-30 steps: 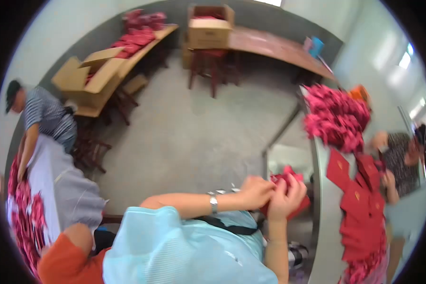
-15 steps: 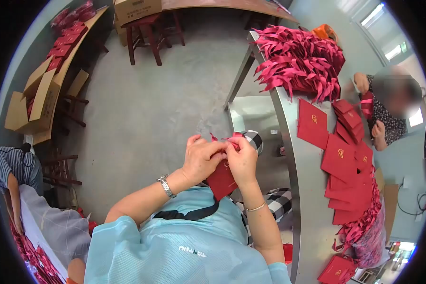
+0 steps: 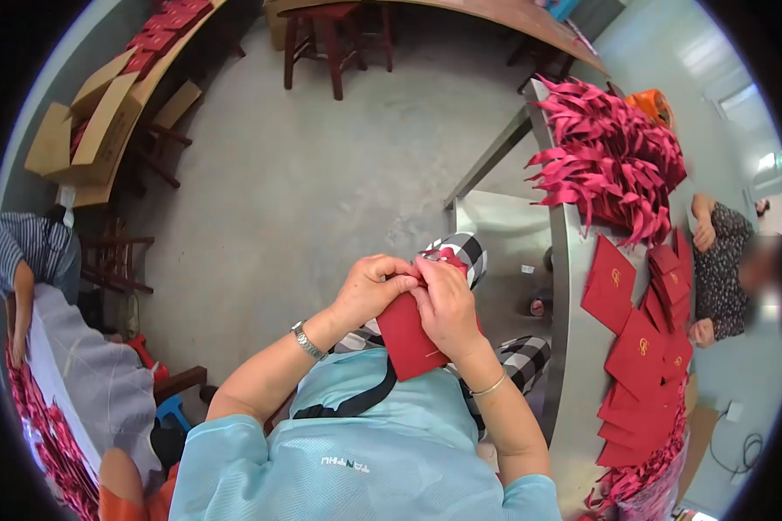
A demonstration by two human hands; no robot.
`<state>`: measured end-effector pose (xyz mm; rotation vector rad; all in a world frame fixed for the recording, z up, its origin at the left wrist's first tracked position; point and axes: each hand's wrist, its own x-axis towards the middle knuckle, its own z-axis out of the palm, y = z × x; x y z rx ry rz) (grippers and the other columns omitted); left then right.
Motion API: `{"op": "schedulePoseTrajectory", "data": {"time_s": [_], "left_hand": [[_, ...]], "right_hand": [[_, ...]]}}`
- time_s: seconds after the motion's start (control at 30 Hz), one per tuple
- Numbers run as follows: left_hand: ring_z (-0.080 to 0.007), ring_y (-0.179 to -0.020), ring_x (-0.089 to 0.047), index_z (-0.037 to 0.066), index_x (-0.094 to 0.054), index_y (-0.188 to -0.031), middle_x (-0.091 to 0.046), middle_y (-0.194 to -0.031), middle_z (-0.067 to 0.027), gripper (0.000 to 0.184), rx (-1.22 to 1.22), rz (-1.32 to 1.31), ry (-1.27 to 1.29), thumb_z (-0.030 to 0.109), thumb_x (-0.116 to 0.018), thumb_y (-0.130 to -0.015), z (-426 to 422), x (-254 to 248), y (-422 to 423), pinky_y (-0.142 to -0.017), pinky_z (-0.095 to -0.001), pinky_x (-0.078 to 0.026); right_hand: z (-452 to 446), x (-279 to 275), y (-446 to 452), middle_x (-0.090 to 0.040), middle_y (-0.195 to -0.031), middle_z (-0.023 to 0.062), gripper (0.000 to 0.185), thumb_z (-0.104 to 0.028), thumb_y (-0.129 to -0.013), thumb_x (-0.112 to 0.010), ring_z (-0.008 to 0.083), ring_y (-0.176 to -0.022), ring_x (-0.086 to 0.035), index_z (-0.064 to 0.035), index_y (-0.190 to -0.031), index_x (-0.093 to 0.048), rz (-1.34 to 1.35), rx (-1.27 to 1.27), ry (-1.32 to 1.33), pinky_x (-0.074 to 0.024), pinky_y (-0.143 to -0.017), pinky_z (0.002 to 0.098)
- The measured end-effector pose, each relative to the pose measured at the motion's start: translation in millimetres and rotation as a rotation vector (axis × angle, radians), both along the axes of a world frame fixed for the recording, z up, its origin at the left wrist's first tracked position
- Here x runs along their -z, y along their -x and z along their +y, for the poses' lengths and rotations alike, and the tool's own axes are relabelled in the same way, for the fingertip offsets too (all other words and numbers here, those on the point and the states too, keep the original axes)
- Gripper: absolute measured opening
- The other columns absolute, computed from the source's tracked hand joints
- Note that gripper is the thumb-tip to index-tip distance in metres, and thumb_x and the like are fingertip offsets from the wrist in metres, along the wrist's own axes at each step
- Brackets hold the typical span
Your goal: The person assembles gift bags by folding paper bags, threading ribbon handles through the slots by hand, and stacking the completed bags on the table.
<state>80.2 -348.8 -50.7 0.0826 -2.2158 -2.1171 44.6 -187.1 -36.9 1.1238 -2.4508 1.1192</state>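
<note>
A red paper gift bag (image 3: 407,343) with a ribbon at its top hangs tilted over my lap. My left hand (image 3: 374,291), with a watch at the wrist, is closed in a pinch at the bag's top edge. Across from it my right hand (image 3: 447,308) is closed on the same top corner, thumb against the bag. Red ribbon (image 3: 452,257) shows just beyond my right fingers. The fingertips of both hands meet there, and exactly what they pinch is partly hidden.
To the right, a metal table (image 3: 569,347) carries flat red bags (image 3: 639,347) and a heap of ribboned bags (image 3: 613,161). A person (image 3: 723,260) stands behind it. On the left are an open carton (image 3: 87,139) and another person (image 3: 30,260). Stools (image 3: 334,43) stand ahead.
The view has shifted, so the surroundings sit differently. Both hands stay together at the bag's top, and more of the bag's face shows. My right fingers have folded further over the edge.
</note>
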Motion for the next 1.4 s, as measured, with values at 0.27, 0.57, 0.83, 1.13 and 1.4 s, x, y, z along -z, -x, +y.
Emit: {"op": "schedulePoseTrajectory", "data": {"time_s": [0.27, 0.57, 0.83, 1.13, 1.4], "left_hand": [[-0.0191, -0.078, -0.063, 0.004, -0.057, -0.117, -0.069, -0.078, -0.0044, 0.039, -0.086, -0.159, -0.008, 0.011, -0.073, -0.081, -24.8, 4.0, -38.7, -0.079, -0.0345, -0.049], [-0.0153, -0.083, -0.060, 0.005, -0.055, -0.120, -0.064, -0.078, -0.0001, 0.046, -0.072, 0.316, 0.429, 0.009, -0.074, -0.079, -59.8, 1.3, -34.0, -0.097, -0.0369, -0.039], [-0.0272, -0.098, -0.056, 0.004, -0.063, -0.095, -0.060, -0.101, -0.0082, 0.031, -0.200, 0.465, 0.979, 0.010, -0.074, -0.067, -33.0, -9.4, -60.8, -0.091, -0.0411, -0.043], [-0.0306, -0.085, -0.059, 0.003, -0.059, -0.081, -0.062, -0.091, -0.0117, 0.015, -0.319, 0.568, 0.860, 0.000, -0.065, -0.068, -21.8, 4.9, -90.1, -0.076, -0.0402, -0.048], [-0.0315, -0.089, -0.060, 0.001, -0.057, -0.077, -0.063, -0.097, -0.0133, 0.013, -0.443, 0.706, 0.989, -0.003, -0.062, -0.066, -88.8, 20.3, -73.8, -0.077, -0.0411, -0.051]], "right_hand": [[-23.9, 16.5, -6.2, -0.067, -0.093, 0.0136, 0.022, 0.001, -0.076, -0.067, 0.0313, -0.088, -0.065, -0.0013, -0.098, -0.067, 0.126, -0.118, -0.001, -0.0524, -0.080, 0.0395], [-18.8, 0.6, 29.4, -0.061, -0.088, 0.0135, 0.008, 0.000, -0.084, -0.062, 0.0318, -0.084, -0.059, -0.0019, -0.091, -0.060, -0.273, -0.269, 0.107, -0.0483, -0.075, 0.0380], [-43.5, 14.8, -4.0, -0.060, -0.089, 0.0135, 0.019, 0.005, -0.077, -0.064, 0.0333, -0.085, -0.057, -0.0025, -0.093, -0.059, 0.049, -0.256, 0.073, -0.0490, -0.076, 0.0402], [-13.6, 31.9, -27.5, -0.060, -0.113, 0.0124, 0.008, -0.002, -0.097, -0.049, 0.0196, -0.106, -0.056, -0.0007, -0.104, -0.052, -0.476, 0.221, 0.715, -0.0434, -0.099, 0.0335], [-3.9, 54.5, -27.9, -0.064, -0.105, 0.0090, 0.011, -0.008, -0.099, -0.050, 0.0135, -0.096, -0.059, -0.0003, -0.107, -0.054, -0.748, 0.104, 0.673, -0.0465, -0.091, 0.0284]]}}
